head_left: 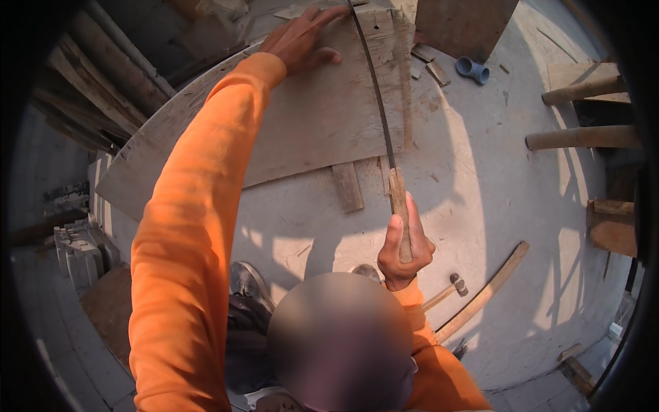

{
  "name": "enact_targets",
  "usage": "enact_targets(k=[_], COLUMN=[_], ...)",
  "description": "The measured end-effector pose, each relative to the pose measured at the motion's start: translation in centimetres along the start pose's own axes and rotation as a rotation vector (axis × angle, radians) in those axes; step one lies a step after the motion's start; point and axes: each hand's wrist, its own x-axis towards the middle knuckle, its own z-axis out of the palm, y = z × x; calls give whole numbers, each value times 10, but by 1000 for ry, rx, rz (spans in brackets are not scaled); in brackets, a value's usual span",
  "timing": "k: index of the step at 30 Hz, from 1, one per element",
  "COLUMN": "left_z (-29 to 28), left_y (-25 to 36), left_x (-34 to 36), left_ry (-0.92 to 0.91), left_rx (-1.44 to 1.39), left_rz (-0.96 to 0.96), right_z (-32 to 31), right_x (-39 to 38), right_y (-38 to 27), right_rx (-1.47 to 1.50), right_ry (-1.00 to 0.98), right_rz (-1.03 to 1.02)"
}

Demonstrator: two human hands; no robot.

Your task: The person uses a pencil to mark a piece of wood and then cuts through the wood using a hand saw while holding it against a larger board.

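Note:
A weathered plywood sheet lies ahead of me, raised a little on wood scraps. My left hand rests on its far part, fingers stretched and spread, close to the far end of a handsaw's blade. Closed round the wooden handle of the handsaw is my right hand, near the sheet's front edge. The thin dark blade runs away from me along the sheet's right side, leaving a narrow strip to its right. Its far tip is cut off by the picture's top edge.
A hammer and a curved wood strip lie on the concrete floor at right. A grey pipe fitting sits beyond the sheet, near a brown board. Poles jut in from the right; timber stands stacked at left.

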Motion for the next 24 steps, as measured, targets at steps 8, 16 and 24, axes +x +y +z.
enact_targets(k=[8, 16, 24], left_z=[-1, 13, -1], left_y=[7, 1, 16], left_x=[5, 0, -3], left_ry=[-75, 75, 29], left_rx=[2, 21, 100], left_rz=[15, -17, -96], right_z=[18, 32, 67], right_x=[48, 59, 106], right_y=[-2, -1, -23], right_rx=[-16, -16, 15], right_ry=[13, 45, 115], right_rz=[-10, -74, -153])
